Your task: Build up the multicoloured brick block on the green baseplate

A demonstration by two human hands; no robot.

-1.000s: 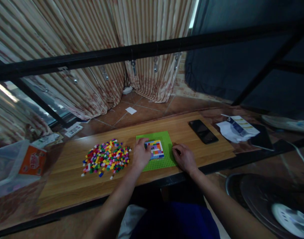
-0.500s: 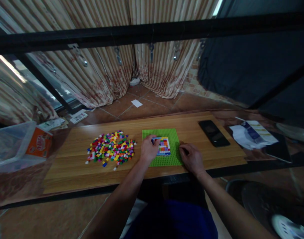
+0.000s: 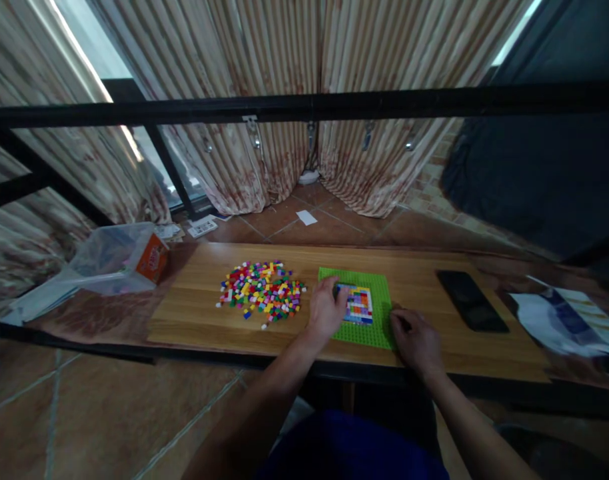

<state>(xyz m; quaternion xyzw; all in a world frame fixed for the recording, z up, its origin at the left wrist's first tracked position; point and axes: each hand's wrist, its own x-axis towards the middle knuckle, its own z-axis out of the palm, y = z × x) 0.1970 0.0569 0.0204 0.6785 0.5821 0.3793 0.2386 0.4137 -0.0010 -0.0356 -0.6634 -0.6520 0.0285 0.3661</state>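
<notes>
A green studded baseplate (image 3: 384,293) lies on the wooden board, bearing a square of small coloured bricks (image 3: 360,305) with a white and blue border. My left hand (image 3: 327,310) covers the left side of this square. Its thumb and forefinger close around a small blue brick at the square's upper left corner; whether that brick is seated cannot be made out. My right hand (image 3: 418,341) rests at the plate's right edge, fingers curled and fingertips against the rim. Left of the plate spreads a loose pile of multicoloured bricks (image 3: 264,290).
A black phone (image 3: 472,300) lies on the board's right part, with a crumpled white and blue packet (image 3: 564,320) beyond it. At the far left stands a clear plastic box (image 3: 109,257) with an orange label. A dark metal rail (image 3: 284,109) crosses behind the board.
The camera view has swung left, so everything sits further right in the picture. My left hand stays at the square's upper left corner, and my right hand stays at the plate's edge.
</notes>
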